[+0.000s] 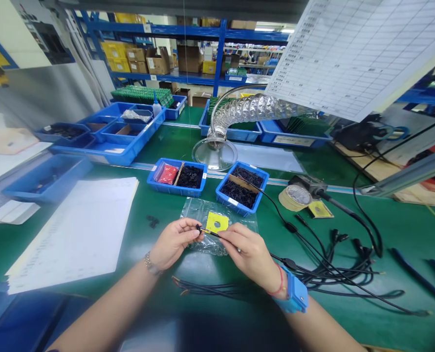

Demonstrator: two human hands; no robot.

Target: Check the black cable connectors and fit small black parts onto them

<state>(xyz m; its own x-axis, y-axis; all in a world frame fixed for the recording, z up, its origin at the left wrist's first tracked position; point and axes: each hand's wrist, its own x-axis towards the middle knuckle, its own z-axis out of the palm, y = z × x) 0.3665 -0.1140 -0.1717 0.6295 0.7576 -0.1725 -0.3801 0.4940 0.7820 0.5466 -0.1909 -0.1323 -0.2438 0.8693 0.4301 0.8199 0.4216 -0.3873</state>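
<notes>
My left hand (179, 240) pinches a small black connector (198, 228) between thumb and fingertips. My right hand (249, 249) grips a black cable (212, 233) close to its stripped end, where thin coloured wires meet the connector. Below both hands lies a clear plastic bag (199, 208), with a yellow square (217, 222) that has a round hole in it. A few loose small black parts (152, 221) rest left of my left hand. More black cables (335, 269) lie in a tangle to the right, and several cable ends (206, 288) lie nearer me.
Two blue bins (177, 190) (235, 208) of small black parts stand beyond my hands. A round lens (214, 155) and a silver duct (254, 110) hang behind them. Paper sheets (81, 230) lie left; a solder-like roll (295, 197) sits right. A printed sheet (357, 54) hangs upper right.
</notes>
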